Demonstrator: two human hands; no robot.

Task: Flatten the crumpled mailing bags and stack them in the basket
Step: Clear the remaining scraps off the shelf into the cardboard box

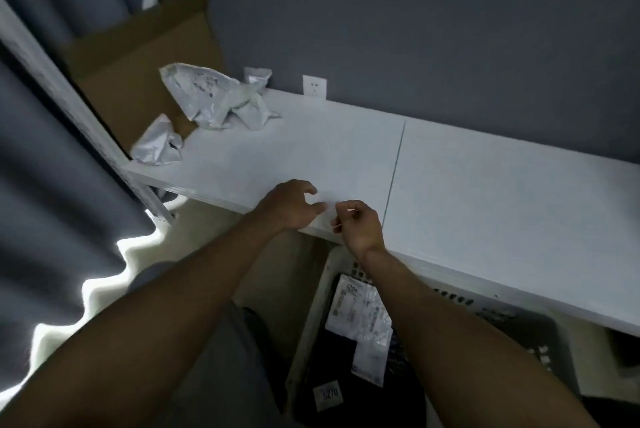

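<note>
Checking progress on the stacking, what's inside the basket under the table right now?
In the basket: flattened white bags with labels on something dark. The right forearm and table cover the rest.

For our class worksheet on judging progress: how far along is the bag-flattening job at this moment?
Done: flat white printed mailing bags already lie in the pale slotted plastic basket. In hand: left hand and right hand meet at the white table edge; what they hold is unclear. Left: two crumpled white plastic bag piles wait at the far end.
</note>
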